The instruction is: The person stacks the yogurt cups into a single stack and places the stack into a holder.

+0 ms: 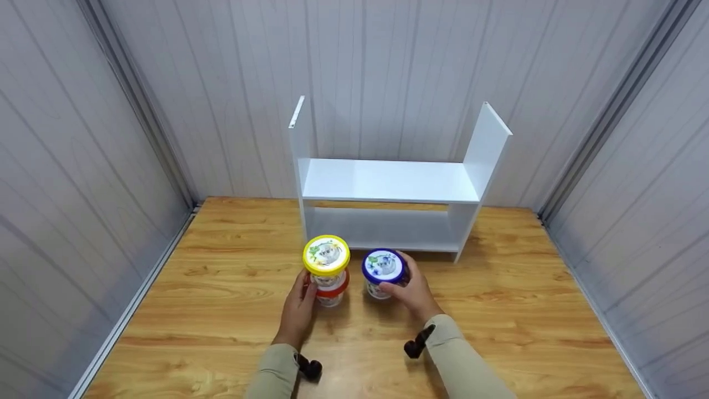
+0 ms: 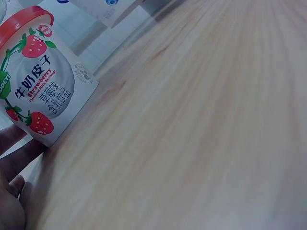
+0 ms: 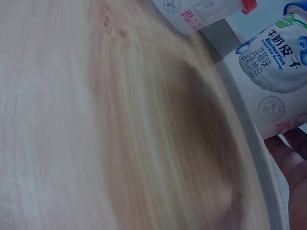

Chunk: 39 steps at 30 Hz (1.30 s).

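A yellow-lidded drink cup [image 1: 326,255] stands stacked on a red-lidded strawberry milk drink cup [image 1: 330,299], just in front of the white shelf. My left hand [image 1: 298,310] grips the stack from its left side, thumb near the red lid. Strawberries are printed on the lower cup [image 2: 41,81] in the left wrist view, with fingers [image 2: 21,158] close by its base. To the right, my right hand [image 1: 414,288] holds a blue-lidded blueberry milk drink cup [image 1: 383,266], thumb in front and fingers round its far right side. The blueberry cup [image 3: 273,72] fills the right wrist view's upper right corner.
The white two-tier shelf [image 1: 390,180] stands at the back of the wooden table [image 1: 238,288], with upright side panels. Pale panelled walls [image 1: 388,66] enclose the table at the back and both sides.
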Tool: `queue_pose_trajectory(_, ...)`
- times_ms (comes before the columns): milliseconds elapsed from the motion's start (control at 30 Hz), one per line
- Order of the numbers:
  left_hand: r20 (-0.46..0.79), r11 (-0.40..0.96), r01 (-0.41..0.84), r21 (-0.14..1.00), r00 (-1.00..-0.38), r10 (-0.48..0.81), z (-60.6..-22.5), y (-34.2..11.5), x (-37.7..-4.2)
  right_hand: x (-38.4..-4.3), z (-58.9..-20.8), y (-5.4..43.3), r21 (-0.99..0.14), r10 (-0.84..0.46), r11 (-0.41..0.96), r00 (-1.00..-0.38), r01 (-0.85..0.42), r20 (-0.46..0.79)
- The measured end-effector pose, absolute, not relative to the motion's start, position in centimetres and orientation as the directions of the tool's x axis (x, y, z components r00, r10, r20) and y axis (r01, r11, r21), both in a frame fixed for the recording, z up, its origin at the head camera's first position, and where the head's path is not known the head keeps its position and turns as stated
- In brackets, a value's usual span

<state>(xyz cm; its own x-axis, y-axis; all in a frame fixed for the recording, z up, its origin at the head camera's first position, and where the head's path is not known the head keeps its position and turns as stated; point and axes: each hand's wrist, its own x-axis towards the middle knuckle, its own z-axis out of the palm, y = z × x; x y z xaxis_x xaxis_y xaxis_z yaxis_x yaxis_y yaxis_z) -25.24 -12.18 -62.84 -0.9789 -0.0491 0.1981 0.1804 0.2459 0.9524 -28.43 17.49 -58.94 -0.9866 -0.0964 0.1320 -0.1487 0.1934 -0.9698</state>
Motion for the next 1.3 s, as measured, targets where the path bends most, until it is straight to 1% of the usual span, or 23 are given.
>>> queue_pose_trajectory(267, 0.187, 0.233, 0.171, 0.957, -0.981, -0.049, -63.1, -12.2, -25.4, -28.3, -58.0, 17.8, -0.982, -0.085, 0.157, -0.993, -0.100, 0.088)
queue_pose_trajectory(633, 0.181, 0.254, 0.162, 0.954, -0.982, -0.053, -63.1, -12.2, -25.5, -28.3, -56.4, 17.8, -0.983, -0.090, 0.152, -0.992, -0.102, 0.089)
queue_pose_trajectory(900, 0.177, 0.250, 0.156, 0.956, -0.982, -0.062, -63.2, -12.2, -25.4, -28.3, -55.4, 17.5, -0.996, -0.100, 0.081, -0.995, -0.024, 0.016)
queue_pose_trajectory(1033, 0.188, 0.261, 0.166, 0.951, -0.980, -0.064, -63.3, -12.2, -25.5, -28.5, -54.9, 17.4, -0.997, -0.110, 0.064, -0.993, -0.049, 0.042)
queue_pose_trajectory(1167, 0.191, 0.267, 0.169, 0.949, -0.980, -0.060, -63.2, -12.2, -25.5, -28.6, -54.3, 17.3, -0.986, -0.110, 0.122, -0.989, -0.117, 0.104)
queue_pose_trajectory(1300, 0.197, 0.271, 0.174, 0.947, -0.979, -0.060, -63.1, -12.2, -25.5, -28.8, -53.7, 17.2, -0.977, -0.117, 0.147, -0.983, -0.155, 0.139)
